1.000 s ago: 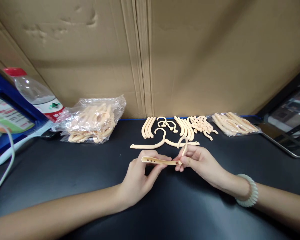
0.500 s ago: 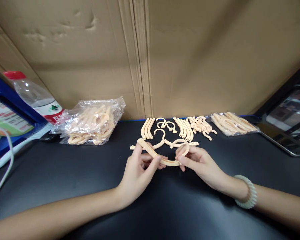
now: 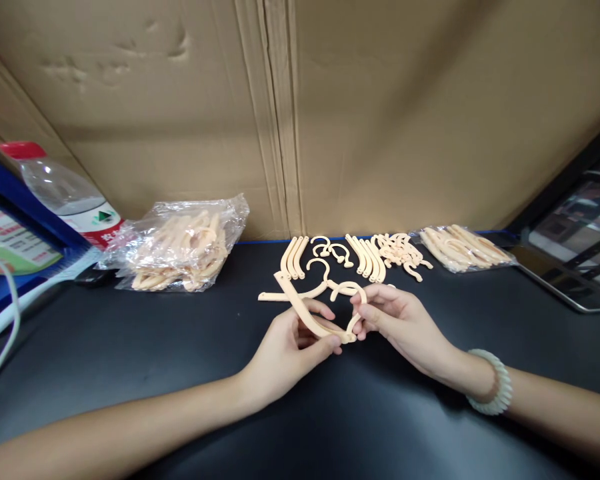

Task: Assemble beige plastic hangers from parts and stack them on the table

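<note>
**Arm piece and hook meeting between our two hands**

We are holding the work just above the black table, both hands close together near its middle. Our left hand is pinching the curved arm piece between thumb and fingers near its lower end. The long axis of that piece is running from the grip up and away to the left, its free end pointing toward the far parts. Our right hand is gripping the round hook with thumb and forefinger. The hook is lying just right of the left-hand grip, and its lower tip is touching the arm piece's near end, right at our left fingertips. Both hands are equally near that joint.

Just beyond the grips, an assembled hanger is lying flat. Farther back, we are seeing rows of loose arm pieces, a small heap of hooks, and two bags of parts against the cardboard wall.
</note>
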`<state>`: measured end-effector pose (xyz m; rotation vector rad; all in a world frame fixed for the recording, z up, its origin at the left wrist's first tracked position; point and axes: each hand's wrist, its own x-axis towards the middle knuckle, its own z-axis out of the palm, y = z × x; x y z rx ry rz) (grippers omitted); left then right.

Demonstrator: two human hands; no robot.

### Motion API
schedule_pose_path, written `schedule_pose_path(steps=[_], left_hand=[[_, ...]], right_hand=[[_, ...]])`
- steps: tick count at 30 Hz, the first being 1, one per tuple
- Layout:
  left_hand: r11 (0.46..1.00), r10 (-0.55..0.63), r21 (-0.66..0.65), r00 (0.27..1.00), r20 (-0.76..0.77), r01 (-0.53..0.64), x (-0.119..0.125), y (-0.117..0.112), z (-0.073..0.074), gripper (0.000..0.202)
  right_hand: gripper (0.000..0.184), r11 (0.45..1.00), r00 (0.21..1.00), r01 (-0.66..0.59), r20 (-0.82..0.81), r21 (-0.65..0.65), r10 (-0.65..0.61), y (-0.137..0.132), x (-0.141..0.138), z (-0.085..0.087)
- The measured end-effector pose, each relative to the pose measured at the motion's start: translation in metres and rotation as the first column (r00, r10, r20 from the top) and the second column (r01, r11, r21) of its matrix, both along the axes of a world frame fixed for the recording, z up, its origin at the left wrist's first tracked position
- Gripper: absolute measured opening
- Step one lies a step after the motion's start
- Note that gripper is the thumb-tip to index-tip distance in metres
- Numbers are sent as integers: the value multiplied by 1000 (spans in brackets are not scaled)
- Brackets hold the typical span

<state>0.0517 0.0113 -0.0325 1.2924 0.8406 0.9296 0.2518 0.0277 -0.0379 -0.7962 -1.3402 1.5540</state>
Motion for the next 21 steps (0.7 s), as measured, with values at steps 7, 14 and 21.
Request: schedule_pose_path(steps=[7,14,21], left_hand=[[999,27,-23,998,-63,-28,-2,5,8,15],[992,92,-93,996,16,-91,-2,6,10,16],[983,124,-145,989,76,-112,-3,7,7,23]], right_hand=[[21,938,952,172,195,301,-237,27,18,15],[15,512,621,-236,533,826,-574,77,45,8],[18,466,465,-363,590,807,-660,87,42,-6]])
